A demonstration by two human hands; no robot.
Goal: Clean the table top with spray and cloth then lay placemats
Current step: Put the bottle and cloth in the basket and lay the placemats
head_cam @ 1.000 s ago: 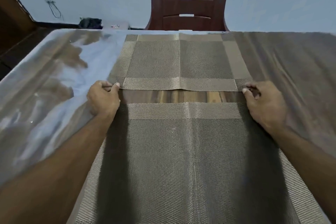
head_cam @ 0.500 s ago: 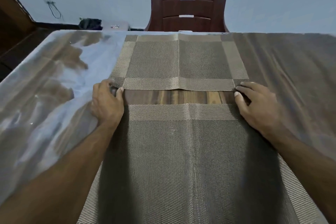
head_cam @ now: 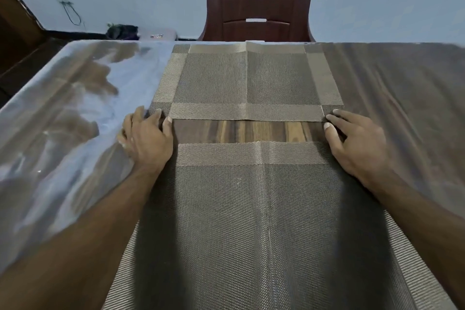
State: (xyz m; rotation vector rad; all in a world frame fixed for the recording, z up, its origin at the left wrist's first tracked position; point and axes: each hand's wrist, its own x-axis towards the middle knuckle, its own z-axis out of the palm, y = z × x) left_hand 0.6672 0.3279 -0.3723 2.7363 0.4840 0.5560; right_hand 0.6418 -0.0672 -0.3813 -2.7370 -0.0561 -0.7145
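Note:
Two woven brown-gold placemats lie on the glossy wooden table (head_cam: 251, 131). The far placemat (head_cam: 246, 80) reaches the table's back edge. The near placemat (head_cam: 251, 221) runs toward me, a strip of bare wood between the two. My left hand (head_cam: 146, 136) lies flat with straight fingers at the far mat's near-left corner, fingertips touching it. My right hand (head_cam: 352, 136) lies flat at the far mat's near-right corner, fingertips on its edge. Both palms cover the near mat's far corners.
A dark red plastic chair (head_cam: 256, 0) stands behind the table's far edge. A dark bundle (head_cam: 123, 31) and a pale box (head_cam: 158, 34) sit beyond the back left. The table's left part (head_cam: 63, 121) shows a bright sheen.
Both hands have opened from curled, pinching fingers to flat, straight fingers on the far mat's near corners. The far mat has shifted slightly away from me.

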